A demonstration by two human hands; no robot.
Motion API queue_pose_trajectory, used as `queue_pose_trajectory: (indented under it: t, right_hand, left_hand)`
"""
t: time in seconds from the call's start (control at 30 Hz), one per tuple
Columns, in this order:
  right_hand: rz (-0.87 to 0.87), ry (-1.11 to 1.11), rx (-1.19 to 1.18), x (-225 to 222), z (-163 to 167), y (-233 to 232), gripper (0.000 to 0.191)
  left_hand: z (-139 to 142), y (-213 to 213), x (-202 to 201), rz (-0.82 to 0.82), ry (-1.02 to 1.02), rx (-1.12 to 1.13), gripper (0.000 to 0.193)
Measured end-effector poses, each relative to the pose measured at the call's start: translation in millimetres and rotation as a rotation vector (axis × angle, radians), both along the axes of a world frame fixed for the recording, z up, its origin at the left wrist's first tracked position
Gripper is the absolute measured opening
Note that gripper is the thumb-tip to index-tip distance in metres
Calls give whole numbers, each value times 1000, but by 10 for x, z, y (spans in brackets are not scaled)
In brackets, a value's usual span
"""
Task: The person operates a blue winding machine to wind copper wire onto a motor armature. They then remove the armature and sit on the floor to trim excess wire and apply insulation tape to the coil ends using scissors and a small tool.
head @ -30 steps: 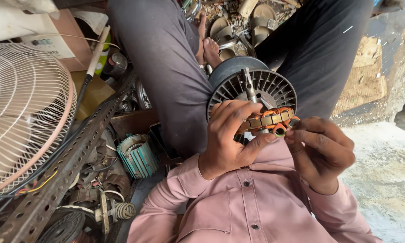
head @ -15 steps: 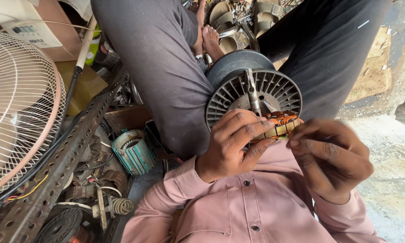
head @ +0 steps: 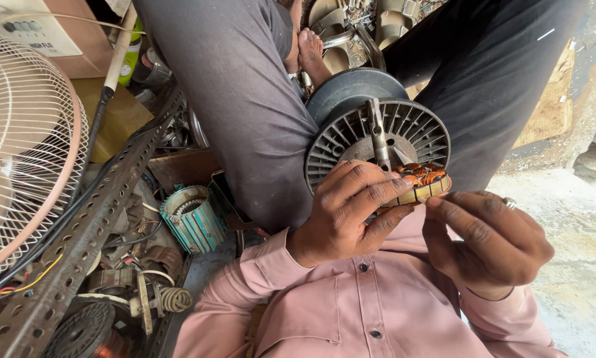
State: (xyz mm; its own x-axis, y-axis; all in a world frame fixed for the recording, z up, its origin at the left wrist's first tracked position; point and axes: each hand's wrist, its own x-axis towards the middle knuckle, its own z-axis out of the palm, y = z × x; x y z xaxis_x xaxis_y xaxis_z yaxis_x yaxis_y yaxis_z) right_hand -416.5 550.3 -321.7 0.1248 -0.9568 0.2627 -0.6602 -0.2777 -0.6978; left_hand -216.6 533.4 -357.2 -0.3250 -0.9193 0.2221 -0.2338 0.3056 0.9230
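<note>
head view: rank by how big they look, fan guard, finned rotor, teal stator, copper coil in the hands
1. fan guard, though cropped by the frame
2. finned rotor
3. teal stator
4. copper coil, mostly hidden by the left hand and right hand, so unsure

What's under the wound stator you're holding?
Beneath the copper-wound stator, held in the left hand with the right hand at its edge, sits a grey finned motor housing with its shaft. The hands cover the stator's underside.
</note>
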Motion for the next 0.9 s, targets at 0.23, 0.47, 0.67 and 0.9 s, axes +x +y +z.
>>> queue_pose_trajectory:
  t: [0.23,0.47,0.67,0.9]
  right_hand:
    - [-41,-24,28,89,3,72,17]
    - [12,-27,-25,93,-1,2,15]
    - [104,-8,9,48,92,-30,14]
    - [89,-52,34,36,48,-47,13]
  left_hand:
    - [0,-7,8,-5,-5,5,38]
    - [7,-23,15,-8,2,2,38]
    - [3,-13,26,-17,-4,12,38]
    - [-12,-15,46,-34,-12,-3,40]
